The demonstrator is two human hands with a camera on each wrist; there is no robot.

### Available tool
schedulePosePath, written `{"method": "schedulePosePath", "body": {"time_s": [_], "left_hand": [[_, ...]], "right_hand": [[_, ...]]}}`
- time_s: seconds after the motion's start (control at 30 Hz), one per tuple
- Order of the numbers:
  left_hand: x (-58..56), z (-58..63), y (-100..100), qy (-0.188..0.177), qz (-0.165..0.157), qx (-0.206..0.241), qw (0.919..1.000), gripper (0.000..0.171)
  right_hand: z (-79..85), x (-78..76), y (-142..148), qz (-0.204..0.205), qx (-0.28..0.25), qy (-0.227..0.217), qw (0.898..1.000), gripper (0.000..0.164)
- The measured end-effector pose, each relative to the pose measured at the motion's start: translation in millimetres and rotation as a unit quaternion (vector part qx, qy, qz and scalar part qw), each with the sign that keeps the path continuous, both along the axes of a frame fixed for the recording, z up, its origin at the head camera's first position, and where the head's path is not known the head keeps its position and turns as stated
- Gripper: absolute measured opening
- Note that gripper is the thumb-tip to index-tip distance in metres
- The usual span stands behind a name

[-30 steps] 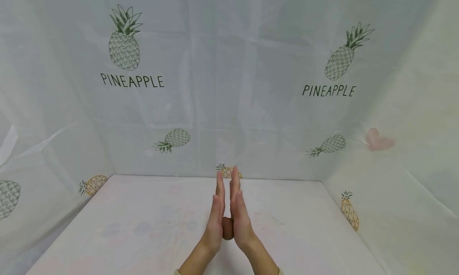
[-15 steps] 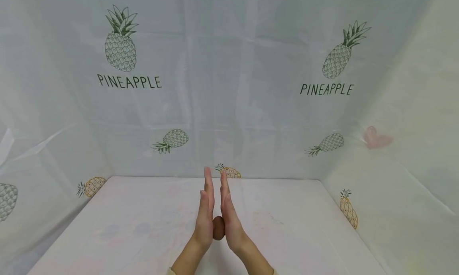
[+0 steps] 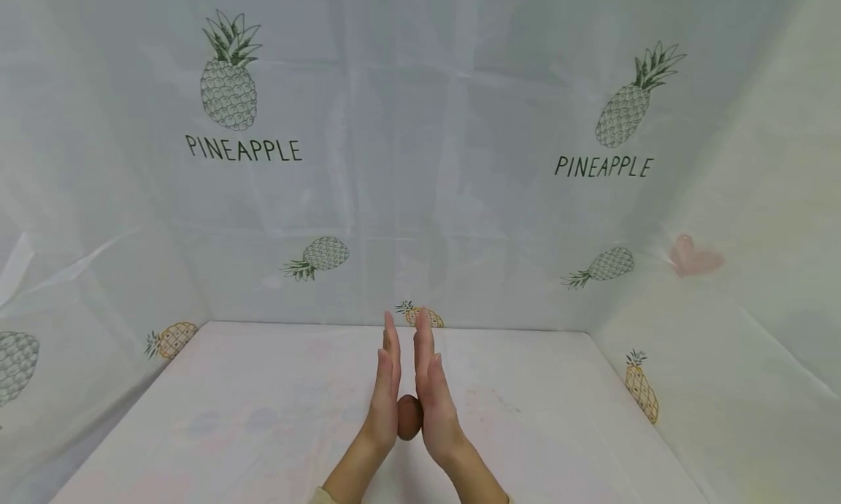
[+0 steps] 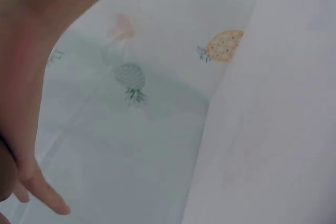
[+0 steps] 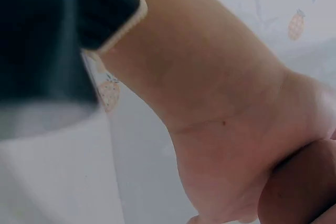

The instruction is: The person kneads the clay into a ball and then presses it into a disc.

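- a printed sheet (image 3: 407,175) stands behind the table (image 3: 539,402) and at both sides.
- the table's pale top spreads beneath the arms.
- right hand (image 3: 439,409) and left hand (image 3: 384,405): upright, fingers straight, palms facing and apart, pressing from both sides on a brown lump (image 3: 409,418).
- the lump sits at the near middle, between the palms' lower parts, seemingly off the table. slack or uneven pressure could drop it; if soft, which i cannot tell, squeezing could flatten it.
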State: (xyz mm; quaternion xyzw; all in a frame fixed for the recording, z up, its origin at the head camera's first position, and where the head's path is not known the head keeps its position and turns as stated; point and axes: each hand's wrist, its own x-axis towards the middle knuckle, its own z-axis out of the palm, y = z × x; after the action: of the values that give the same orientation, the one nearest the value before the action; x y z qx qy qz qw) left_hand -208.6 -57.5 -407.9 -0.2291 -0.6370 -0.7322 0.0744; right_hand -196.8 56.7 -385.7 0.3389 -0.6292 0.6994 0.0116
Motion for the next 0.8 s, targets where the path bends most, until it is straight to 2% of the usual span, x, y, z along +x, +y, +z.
{"method": "schedulePosePath", "body": {"time_s": [0.13, 0.37, 0.53, 0.63, 0.8], "left_hand": [[5.3, -1.1, 11, 0.001, -0.025, -0.003, 0.9997, 0.055], [13.5, 1.3, 18, 0.014, -0.045, 0.009, 0.9988, 0.055], [20.3, 7.0, 16, 0.016, -0.039, 0.016, 0.9990, 0.057], [23.5, 11.8, 12, 0.032, -0.030, 0.022, 0.9988, 0.058], [21.7, 17.9, 4, 0.059, -0.005, 0.033, 0.9977, 0.059]], "right_hand": [[3.6, -3.7, 8, -0.009, -0.023, 0.001, 1.000, 0.059], [-0.3, -12.4, 14, -0.037, -0.046, -0.017, 0.998, 0.057], [-8.7, -20.0, 11, -0.064, -0.055, -0.023, 0.996, 0.056], [-13.1, -22.1, 7, -0.073, -0.048, -0.025, 0.996, 0.056], [-20.1, -18.9, -3, -0.045, -0.013, -0.040, 0.998, 0.056]]}}
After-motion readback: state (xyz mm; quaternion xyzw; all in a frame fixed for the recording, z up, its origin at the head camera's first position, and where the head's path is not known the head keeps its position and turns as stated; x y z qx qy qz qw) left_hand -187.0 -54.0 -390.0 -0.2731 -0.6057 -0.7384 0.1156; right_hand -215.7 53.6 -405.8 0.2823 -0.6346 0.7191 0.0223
